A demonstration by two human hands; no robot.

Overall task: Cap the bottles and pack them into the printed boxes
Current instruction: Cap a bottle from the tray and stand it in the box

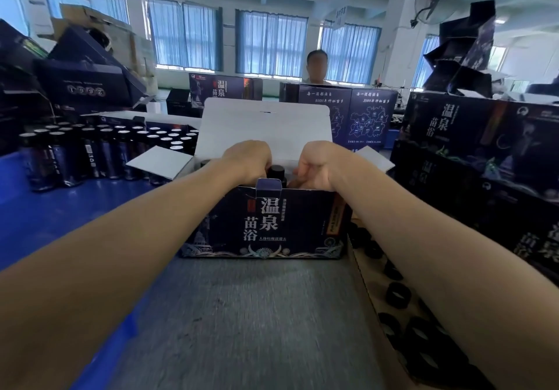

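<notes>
both left hand (246, 159) and right hand (317, 166) reach into the open printed box (266, 223), fingers curled beside a black-capped bottle (276, 172); their grasp i cannot tell.

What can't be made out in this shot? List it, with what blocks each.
Head view throughout.
- Inside the printed box: only one bottle cap shows; the front wall and hands hide the rest.
- Fingers of the left hand and right hand: curled into the box, their grip hidden.
- The loose caps: partly under the right forearm, cut by the bottom edge.
- Labels on the bottles at left: too small and blurred.
</notes>
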